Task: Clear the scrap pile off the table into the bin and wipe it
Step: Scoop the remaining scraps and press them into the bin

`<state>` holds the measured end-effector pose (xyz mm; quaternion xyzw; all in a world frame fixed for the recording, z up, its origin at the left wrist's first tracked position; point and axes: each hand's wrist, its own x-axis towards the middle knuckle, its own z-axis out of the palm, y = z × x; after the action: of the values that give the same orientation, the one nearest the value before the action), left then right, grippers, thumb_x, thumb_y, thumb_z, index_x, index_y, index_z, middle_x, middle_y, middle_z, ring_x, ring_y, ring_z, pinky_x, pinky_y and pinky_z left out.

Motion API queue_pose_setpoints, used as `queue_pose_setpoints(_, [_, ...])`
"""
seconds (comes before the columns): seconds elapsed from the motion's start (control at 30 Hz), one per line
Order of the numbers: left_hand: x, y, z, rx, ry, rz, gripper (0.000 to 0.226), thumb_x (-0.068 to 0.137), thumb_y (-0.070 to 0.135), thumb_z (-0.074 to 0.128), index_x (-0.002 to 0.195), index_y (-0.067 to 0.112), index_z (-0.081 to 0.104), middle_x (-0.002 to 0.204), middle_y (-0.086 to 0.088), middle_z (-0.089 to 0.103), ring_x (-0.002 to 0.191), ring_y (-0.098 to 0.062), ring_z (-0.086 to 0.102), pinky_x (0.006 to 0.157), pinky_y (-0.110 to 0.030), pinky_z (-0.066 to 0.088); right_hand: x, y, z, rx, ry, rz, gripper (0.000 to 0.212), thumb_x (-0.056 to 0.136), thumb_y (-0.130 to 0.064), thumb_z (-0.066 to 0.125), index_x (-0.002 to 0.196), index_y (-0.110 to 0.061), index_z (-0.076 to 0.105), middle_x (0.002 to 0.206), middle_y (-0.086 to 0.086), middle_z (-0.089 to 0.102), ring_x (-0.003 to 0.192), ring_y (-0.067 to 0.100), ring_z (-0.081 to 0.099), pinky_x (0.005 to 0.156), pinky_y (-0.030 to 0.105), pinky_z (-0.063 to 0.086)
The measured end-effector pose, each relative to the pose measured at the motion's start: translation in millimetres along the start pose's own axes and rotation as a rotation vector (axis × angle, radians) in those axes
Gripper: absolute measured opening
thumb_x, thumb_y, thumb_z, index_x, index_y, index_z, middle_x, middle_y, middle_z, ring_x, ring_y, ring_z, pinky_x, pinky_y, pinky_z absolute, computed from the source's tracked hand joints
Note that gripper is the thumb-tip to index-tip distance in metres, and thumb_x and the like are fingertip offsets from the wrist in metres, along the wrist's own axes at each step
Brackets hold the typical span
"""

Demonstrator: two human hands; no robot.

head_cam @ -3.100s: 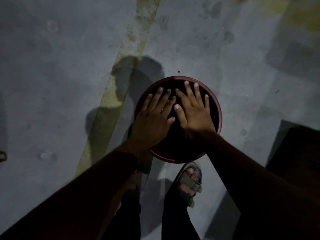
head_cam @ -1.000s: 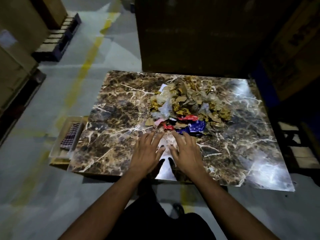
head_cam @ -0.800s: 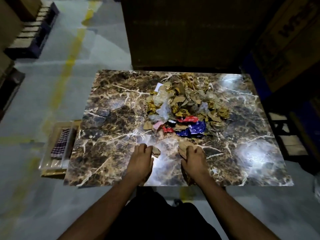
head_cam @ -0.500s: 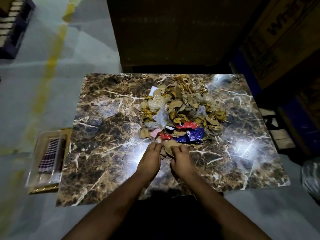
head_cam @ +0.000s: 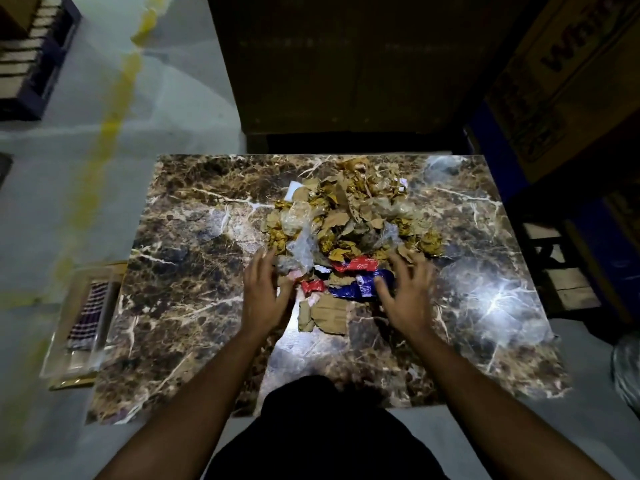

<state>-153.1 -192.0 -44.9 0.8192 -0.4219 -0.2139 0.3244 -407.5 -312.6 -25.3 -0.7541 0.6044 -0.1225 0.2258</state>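
A scrap pile (head_cam: 349, 223) of brown paper bits, clear plastic, gold foil and red and blue wrappers lies on the brown marble table (head_cam: 194, 278), toward its far middle. My left hand (head_cam: 265, 294) is at the pile's near left edge with fingers spread, touching the plastic there. At the near right edge my right hand (head_cam: 405, 292) has its fingers spread too, thumb against the blue wrapper (head_cam: 360, 289). Loose brown cardboard scraps (head_cam: 323, 315) lie between my hands. No bin is in view.
A clear tray holding a checked cloth (head_cam: 88, 308) sits on the floor left of the table. Large cardboard boxes (head_cam: 568, 74) stand behind and to the right. A pallet (head_cam: 31, 64) lies at far left. A yellow floor line (head_cam: 107, 133) runs along the left.
My hands were in a round red bin, then came to the table. They met at the pile's near edge and have since spread apart to either side of it.
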Motion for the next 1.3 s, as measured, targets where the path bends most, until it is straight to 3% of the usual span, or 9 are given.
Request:
queue_pose_setpoints(0.13, [-19.6,14.1,23.6,0.02,-0.092,0.025,0.069,0.099,0.061,0.035,0.16,0.037,0.012,0.17,0.008,0.005,0.154,-0.02,0.007,0.12,-0.048,0.009,-10.9,-19.9,26.9,-0.099,-0.13,-0.194,0.068,0.092,-0.069,0.034,0.156,-0.046,0.025,0.17,0.002,0.009,0.155,0.029,0.007,0.121,0.059,0.004])
queue_pose_setpoints(0.3, [-42.6,18.4,47.7,0.063,-0.072,0.017,0.072,0.096,0.063,0.023,0.161,0.033,0.011,0.17,0.005,0.002,0.155,-0.02,0.002,0.123,-0.045,0.005,-22.6,-27.1,51.0,-0.047,-0.172,-0.256,0.066,0.1,-0.064,0.036,0.159,-0.045,0.016,0.171,-0.009,-0.005,0.157,0.02,-0.006,0.124,0.055,0.001])
queue_pose_setpoints(0.63, [-40.4,29.1,77.8,-0.123,0.132,-0.054,0.061,0.1,0.049,0.032,0.153,0.021,0.034,0.156,-0.005,0.037,0.149,-0.027,0.023,0.12,-0.055,0.022,-31.9,-49.5,81.4,0.224,-0.1,-0.144,0.059,0.097,-0.055,0.03,0.154,-0.037,0.034,0.168,-0.003,0.017,0.154,0.023,0.016,0.122,0.055,0.011])
queue_pose_setpoints(0.7, [-38.6,35.9,79.9,-0.281,0.116,-0.1,0.06,0.099,0.049,0.033,0.152,0.023,0.036,0.152,-0.005,0.037,0.143,-0.023,0.033,0.116,-0.045,0.031,-33.8,-58.0,86.4,0.316,-0.07,-0.105,0.058,0.097,-0.053,0.032,0.152,-0.036,0.037,0.166,-0.003,0.021,0.151,0.018,0.02,0.121,0.047,0.01])
queue_pose_setpoints(0.83, [-36.6,51.7,82.8,-0.534,0.131,-0.23,0.054,0.099,0.042,0.038,0.149,0.02,0.042,0.149,-0.005,0.039,0.128,0.001,0.041,0.099,-0.002,0.03,-34.9,-71.5,88.9,0.503,-0.086,-0.022,0.058,0.097,-0.056,0.031,0.151,-0.035,0.04,0.161,-0.005,0.03,0.141,0.005,0.025,0.116,0.038,0.022])
queue_pose_setpoints(0.93, [-34.7,61.2,84.1,-0.727,0.133,-0.312,0.051,0.098,0.039,0.042,0.148,0.029,0.042,0.155,0.003,0.04,0.132,0.007,0.042,0.106,-0.013,0.037,-32.6,-77.2,84.0,0.681,-0.106,0.01,0.058,0.097,-0.053,0.036,0.15,-0.029,0.043,0.156,-0.002,0.038,0.143,0.013,0.036,0.117,0.04,0.034])
queue_pose_setpoints(1.07, [-31.7,76.4,76.4,-1.008,0.078,-0.377,0.047,0.101,0.028,0.047,0.148,0.034,0.043,0.151,0.008,0.047,0.133,-0.003,0.051,0.107,-0.027,0.045,-30.2,-88.6,76.1,0.879,-0.195,0.138,0.049,0.094,-0.053,0.045,0.141,-0.04,0.048,0.143,-0.009,0.051,0.13,0.009,0.053,0.109,0.044,0.048])
queue_pose_setpoints(1.2, [-27.4,91.5,64.2,-1.051,0.053,-0.424,0.037,0.107,0.01,0.042,0.137,0.031,0.047,0.129,0.02,0.053,0.111,0.013,0.056,0.088,-0.013,0.048,-32.7,-97.7,67.7,0.955,-0.175,0.241,0.038,0.094,-0.048,0.049,0.129,-0.036,0.055,0.123,-0.008,0.065,0.11,0.01,0.064,0.098,0.046,0.054])
queue_pose_setpoints(1.3, [-27.1,92.3,60.3,-1.009,0.069,-0.428,0.023,0.107,0.013,0.046,0.125,0.027,0.052,0.118,0.009,0.06,0.108,-0.009,0.063,0.087,-0.024,0.049,-33.9,-102.1,65.5,0.912,-0.16,0.245,0.025,0.095,-0.049,0.049,0.117,-0.039,0.058,0.109,-0.007,0.069,0.101,0.013,0.067,0.092,0.049,0.055])
